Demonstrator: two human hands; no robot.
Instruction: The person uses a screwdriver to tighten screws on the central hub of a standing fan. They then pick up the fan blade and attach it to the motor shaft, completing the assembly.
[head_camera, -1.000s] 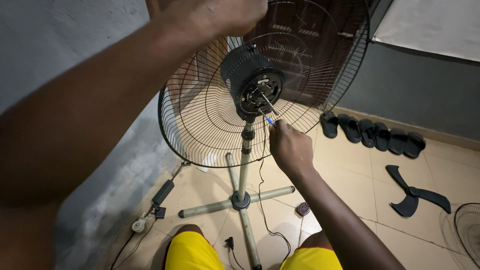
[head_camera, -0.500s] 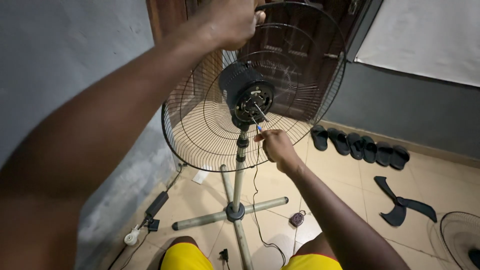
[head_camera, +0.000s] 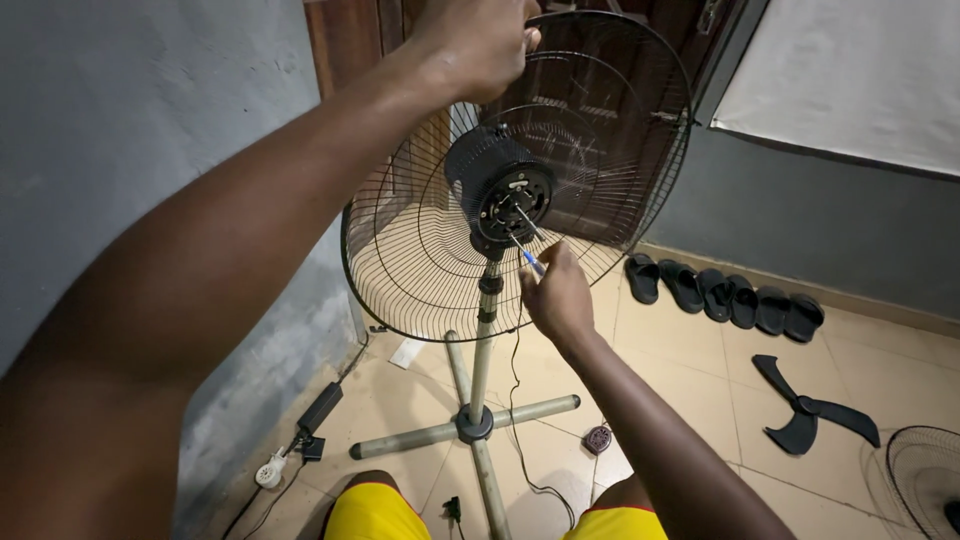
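A standing fan with its blade removed faces me: a black wire rear guard (head_camera: 600, 120) around a black motor hub (head_camera: 512, 200) with a bare shaft, on a grey pole (head_camera: 483, 340). My left hand (head_camera: 478, 40) grips the top rim of the guard. My right hand (head_camera: 557, 297) holds a blue-handled screwdriver (head_camera: 528, 255) just below the hub, with the metal tip on the lower part of the hub's face.
The fan's cross base (head_camera: 470, 428) stands on tiled floor between my knees in yellow shorts. A black fan blade (head_camera: 812, 408) and a front guard (head_camera: 925, 475) lie at right. Several black slippers (head_camera: 725, 295) line the far wall. A power adapter (head_camera: 318, 410) and cords lie left.
My right hand with the screwdriver dipped away from the hub, then came back up to it. The view rose and shifted slightly; my left hand stays on the guard rim.
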